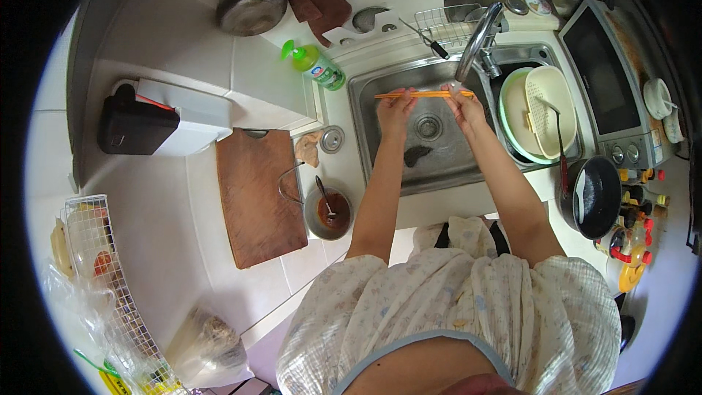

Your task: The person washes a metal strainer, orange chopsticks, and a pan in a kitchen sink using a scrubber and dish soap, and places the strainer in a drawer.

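Observation:
Both my hands hold a bundle of orange-brown chopsticks [430, 94] level over a stainless steel sink [378, 175]. My left hand [396, 112] grips them toward their left end, and my right hand [465, 107] grips toward the right end. A chrome faucet [476, 38] reaches over the basin, its spout close to my right hand. Whether water is running I cannot tell. Beneath the chopsticks lies the round drain strainer [428, 127]. A dark patch [417, 156], unclear in kind, rests on the basin floor between my forearms.
Right of the basin, a cream colander [559, 131] sits on a pale green basin [511, 107]. Beyond are a microwave oven [598, 66] and a black pan [600, 197]. On the left are a soap bottle [323, 70], a bowl of reddish sauce [341, 211] and a wooden cutting board [260, 197].

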`<state>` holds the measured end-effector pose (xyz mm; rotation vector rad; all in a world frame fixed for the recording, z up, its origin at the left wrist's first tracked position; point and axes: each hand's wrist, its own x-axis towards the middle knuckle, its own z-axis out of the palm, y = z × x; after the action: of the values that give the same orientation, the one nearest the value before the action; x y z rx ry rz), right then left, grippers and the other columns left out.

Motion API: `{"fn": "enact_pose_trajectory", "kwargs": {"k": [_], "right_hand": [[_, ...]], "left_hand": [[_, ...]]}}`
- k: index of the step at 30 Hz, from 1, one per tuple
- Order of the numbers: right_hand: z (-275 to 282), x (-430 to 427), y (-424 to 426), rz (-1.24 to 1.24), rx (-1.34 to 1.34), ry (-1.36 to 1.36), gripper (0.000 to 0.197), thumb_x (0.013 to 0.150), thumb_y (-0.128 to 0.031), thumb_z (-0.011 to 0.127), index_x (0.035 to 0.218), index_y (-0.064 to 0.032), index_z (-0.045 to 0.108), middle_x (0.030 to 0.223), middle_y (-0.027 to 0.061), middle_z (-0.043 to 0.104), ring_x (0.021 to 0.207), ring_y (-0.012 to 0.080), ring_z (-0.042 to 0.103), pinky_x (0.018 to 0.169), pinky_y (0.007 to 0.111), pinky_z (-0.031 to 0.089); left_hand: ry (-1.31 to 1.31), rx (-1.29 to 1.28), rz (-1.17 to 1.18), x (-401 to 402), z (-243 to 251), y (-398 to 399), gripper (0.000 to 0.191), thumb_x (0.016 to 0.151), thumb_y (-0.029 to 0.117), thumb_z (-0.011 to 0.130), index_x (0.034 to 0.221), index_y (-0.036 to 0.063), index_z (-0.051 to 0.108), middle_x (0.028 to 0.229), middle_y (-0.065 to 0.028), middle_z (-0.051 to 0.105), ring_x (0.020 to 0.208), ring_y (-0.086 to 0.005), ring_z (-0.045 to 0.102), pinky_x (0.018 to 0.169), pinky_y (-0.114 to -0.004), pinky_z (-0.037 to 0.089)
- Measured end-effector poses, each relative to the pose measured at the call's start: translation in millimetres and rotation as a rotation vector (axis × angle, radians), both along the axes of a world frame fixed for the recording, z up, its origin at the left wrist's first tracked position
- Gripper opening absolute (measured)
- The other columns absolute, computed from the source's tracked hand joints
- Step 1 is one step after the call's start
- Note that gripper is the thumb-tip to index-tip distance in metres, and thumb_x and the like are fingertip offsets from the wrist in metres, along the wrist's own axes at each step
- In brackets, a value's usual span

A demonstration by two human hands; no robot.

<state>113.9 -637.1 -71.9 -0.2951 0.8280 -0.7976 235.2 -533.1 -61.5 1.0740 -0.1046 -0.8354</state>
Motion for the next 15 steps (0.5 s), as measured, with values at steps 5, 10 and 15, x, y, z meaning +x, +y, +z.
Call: {"fn": "enact_pose_trajectory", "kwargs": {"k": [5, 10, 15], "right_hand": [[-4, 4, -5, 0.160, 0.026, -0.006, 0.021, 0.084, 0.003, 0.043, 0.103, 0.0091, 0.043, 0.099, 0.0194, 0.057, 0.091, 0.0249, 0.059, 0.073, 0.029, 0.054], [-42, -15, -9, 0.105, 0.093, 0.069, 0.021, 0.083, 0.003, 0.046, 0.104, 0.0053, 0.048, 0.093, 0.0123, 0.058, 0.089, 0.0234, 0.060, 0.075, 0.029, 0.052], [-102, -60, 21, 0.309, -0.285, 0.525, 0.032, 0.076, 0.003, 0.053, 0.108, -0.0008, 0.051, 0.100, 0.0086, 0.057, 0.097, 0.0202, 0.055, 0.080, 0.028, 0.045]], "left_hand": [[-0.049, -0.002, 0.007, 7, 0, 15, 0.016, 0.085, 0.009, 0.053, 0.093, -0.0037, 0.050, 0.096, -0.0168, 0.058, 0.089, -0.0239, 0.058, 0.082, -0.034, 0.050], [-0.095, 0.053, 0.020, -4, -2, 26, 0.024, 0.088, 0.017, 0.049, 0.094, -0.0060, 0.051, 0.095, -0.0168, 0.058, 0.087, -0.0237, 0.059, 0.081, -0.033, 0.051], [-0.676, 0.478, -0.075, -11, -29, 52, 0.021, 0.087, 0.016, 0.050, 0.089, -0.0023, 0.059, 0.074, -0.0127, 0.061, 0.070, -0.0212, 0.061, 0.060, -0.033, 0.048]]}}
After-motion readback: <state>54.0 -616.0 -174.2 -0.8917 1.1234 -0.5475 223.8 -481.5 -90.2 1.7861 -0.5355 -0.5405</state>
